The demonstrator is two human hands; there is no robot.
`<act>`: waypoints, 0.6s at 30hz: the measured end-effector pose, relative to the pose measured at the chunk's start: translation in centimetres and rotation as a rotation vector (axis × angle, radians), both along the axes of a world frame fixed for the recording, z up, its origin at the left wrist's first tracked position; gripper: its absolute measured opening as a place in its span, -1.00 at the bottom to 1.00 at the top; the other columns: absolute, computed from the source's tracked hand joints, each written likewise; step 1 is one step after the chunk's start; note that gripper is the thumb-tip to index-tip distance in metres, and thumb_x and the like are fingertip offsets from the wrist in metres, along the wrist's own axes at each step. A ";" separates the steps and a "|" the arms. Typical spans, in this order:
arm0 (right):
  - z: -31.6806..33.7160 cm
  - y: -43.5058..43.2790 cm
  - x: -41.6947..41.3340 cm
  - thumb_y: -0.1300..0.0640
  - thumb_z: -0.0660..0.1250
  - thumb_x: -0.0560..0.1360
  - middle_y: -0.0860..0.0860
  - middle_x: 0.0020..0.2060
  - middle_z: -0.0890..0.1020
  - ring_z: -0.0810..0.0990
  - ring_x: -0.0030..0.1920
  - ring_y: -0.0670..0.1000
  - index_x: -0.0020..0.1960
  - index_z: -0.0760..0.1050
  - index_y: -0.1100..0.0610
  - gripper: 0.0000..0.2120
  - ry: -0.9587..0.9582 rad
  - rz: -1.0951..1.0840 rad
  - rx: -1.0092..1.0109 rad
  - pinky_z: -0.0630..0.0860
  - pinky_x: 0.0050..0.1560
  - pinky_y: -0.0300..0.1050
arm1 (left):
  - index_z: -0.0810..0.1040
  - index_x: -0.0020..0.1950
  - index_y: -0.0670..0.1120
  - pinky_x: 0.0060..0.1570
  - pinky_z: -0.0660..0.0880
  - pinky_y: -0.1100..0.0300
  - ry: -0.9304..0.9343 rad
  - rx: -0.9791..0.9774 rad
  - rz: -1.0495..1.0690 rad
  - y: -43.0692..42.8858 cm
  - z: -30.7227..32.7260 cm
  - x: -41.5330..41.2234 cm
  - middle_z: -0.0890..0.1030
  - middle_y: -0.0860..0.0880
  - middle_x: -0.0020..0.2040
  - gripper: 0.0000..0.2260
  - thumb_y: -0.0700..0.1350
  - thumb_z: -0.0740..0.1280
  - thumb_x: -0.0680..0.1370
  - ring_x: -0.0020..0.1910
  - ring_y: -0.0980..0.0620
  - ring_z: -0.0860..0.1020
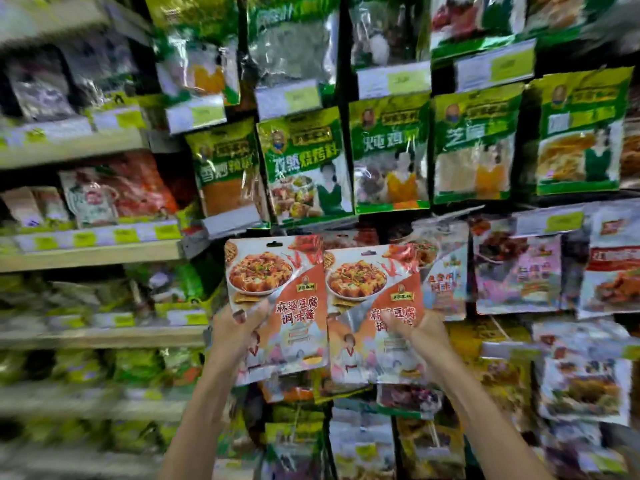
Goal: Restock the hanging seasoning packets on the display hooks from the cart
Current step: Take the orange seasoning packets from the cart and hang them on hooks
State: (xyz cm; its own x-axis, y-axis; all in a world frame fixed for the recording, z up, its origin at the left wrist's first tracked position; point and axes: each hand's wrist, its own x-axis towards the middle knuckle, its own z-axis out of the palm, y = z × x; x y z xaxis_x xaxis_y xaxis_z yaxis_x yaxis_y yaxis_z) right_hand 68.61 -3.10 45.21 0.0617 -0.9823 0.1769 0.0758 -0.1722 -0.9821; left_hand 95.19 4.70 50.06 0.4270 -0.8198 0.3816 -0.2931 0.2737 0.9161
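I hold up two matching orange-and-white seasoning packets with a tofu dish printed on them, side by side in front of the hanging display. My left hand (239,323) grips the left packet (280,292) at its lower left edge, thumb on the front. My right hand (420,329) grips the right packet (370,306) at its lower right, thumb across the print. Each packet has a hang hole at its top edge. The hooks behind them are hidden. No cart is in view.
A row of green seasoning packets (304,168) hangs just above the held ones, with price tags (287,98) over them. More packets hang to the right (519,271) and below (363,445). Shelves with bagged goods (90,254) run along the left.
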 end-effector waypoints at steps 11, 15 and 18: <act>1.6 -5.0 5.7 -0.02 0.52 0.34 -0.15 -0.29 0.70 0.65 -0.18 -0.15 -0.13 0.59 0.05 -0.79 0.040 -0.042 0.108 0.42 -0.34 -0.29 | 0.50 0.00 -0.45 -0.47 0.43 -0.04 -0.038 0.002 0.058 -2.8 -0.4 5.0 0.46 -0.48 -0.07 -0.59 -0.06 0.39 0.49 -0.09 -0.47 0.43; 1.4 -5.9 6.0 -0.04 0.53 0.32 -0.06 -0.16 0.70 0.62 -0.09 -0.06 -0.08 0.58 0.07 -0.73 0.035 -0.056 0.133 0.43 -0.22 -0.16 | 0.55 -0.10 -0.33 -0.57 0.33 0.40 0.003 0.040 0.066 -3.4 -0.9 5.4 0.50 0.05 -0.57 -0.67 -0.03 0.39 0.48 -0.55 0.06 0.45; 1.4 -6.5 5.9 -0.08 0.51 0.34 -0.04 -0.03 0.63 0.56 0.00 0.02 0.01 0.54 0.09 -0.65 0.049 -0.062 0.167 0.44 0.00 0.07 | 0.53 -0.03 -0.40 -0.60 0.36 0.34 0.017 0.020 0.061 -3.9 -1.0 5.6 0.48 -0.08 -0.53 -0.66 -0.08 0.38 0.51 -0.60 0.22 0.40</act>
